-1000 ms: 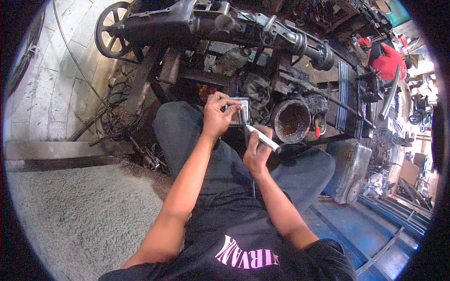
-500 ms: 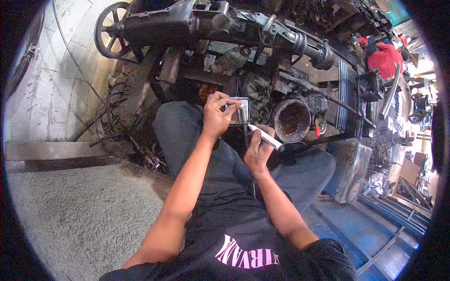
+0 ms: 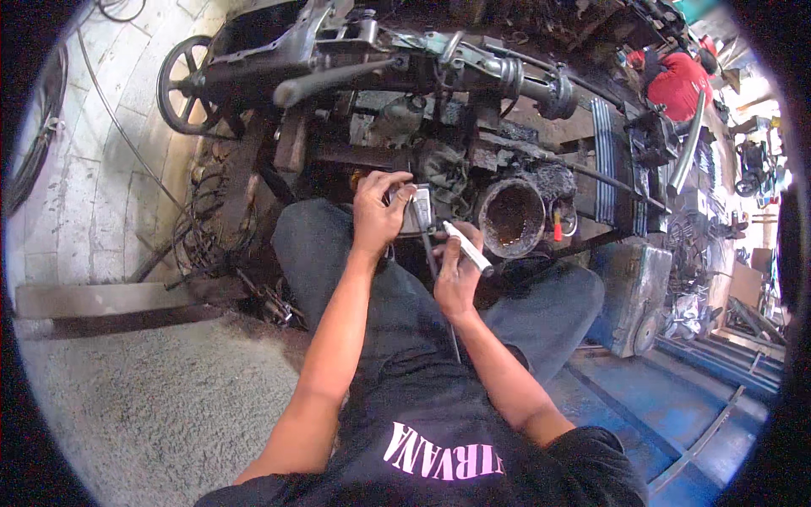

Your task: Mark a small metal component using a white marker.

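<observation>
My left hand [image 3: 378,215] is closed at the edge of a small, flat, light-grey metal piece [image 3: 422,203], thumb on its near face and fingers curved over the top. In my right hand [image 3: 458,283] is a white marker pen [image 3: 467,243], gripped between thumb and fingers. Its tip points up and left, close to the lower right of the metal piece; whether the two touch I cannot tell. A thin dark rod [image 3: 432,258] passes down between my hands toward my lap. Both hands are above the gap between my knees.
A long greasy machine frame [image 3: 380,72] with a spoked wheel [image 3: 187,84] spans the far side, and a round bar [image 3: 334,82] juts toward me. Right of my hands stands a dirty round pot [image 3: 512,218], beside a red-handled tool [image 3: 557,226]. A person in red [image 3: 678,87] crouches far right.
The whole view has shifted a little. My left fingers have spread slightly over the metal piece, and the marker tip has drawn just below its corner. Both hands keep their holds.
</observation>
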`<state>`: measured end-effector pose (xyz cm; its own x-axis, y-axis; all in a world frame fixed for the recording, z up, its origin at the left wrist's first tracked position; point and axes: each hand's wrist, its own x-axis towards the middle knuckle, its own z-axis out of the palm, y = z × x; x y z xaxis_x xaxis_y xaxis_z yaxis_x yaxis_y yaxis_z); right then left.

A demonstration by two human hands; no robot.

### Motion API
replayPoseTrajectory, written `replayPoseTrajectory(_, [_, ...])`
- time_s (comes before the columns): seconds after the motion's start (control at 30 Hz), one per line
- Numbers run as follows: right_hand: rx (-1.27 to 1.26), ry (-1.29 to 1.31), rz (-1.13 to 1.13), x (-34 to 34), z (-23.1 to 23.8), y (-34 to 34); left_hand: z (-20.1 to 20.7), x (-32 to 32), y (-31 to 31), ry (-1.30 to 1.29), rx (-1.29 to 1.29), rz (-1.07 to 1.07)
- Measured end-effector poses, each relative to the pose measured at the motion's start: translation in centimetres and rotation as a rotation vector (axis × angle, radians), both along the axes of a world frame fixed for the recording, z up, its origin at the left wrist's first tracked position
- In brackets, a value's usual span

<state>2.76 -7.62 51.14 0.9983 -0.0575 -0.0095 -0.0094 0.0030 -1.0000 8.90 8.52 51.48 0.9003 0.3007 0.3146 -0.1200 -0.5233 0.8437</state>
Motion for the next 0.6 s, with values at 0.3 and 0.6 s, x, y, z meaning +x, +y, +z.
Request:
replayPoseTrajectory(0.3, [0.075,0.116,0.110,-0.9,1.5,-1.0,2.4,2.6,0.6,-0.109,0.195,-0.106])
replayPoseTrajectory(0.6, [0.003,-0.070,0.002,-0.7,-0.3,-0.6,3.6,5.5,-3.1,0.185,0.063,-0.086])
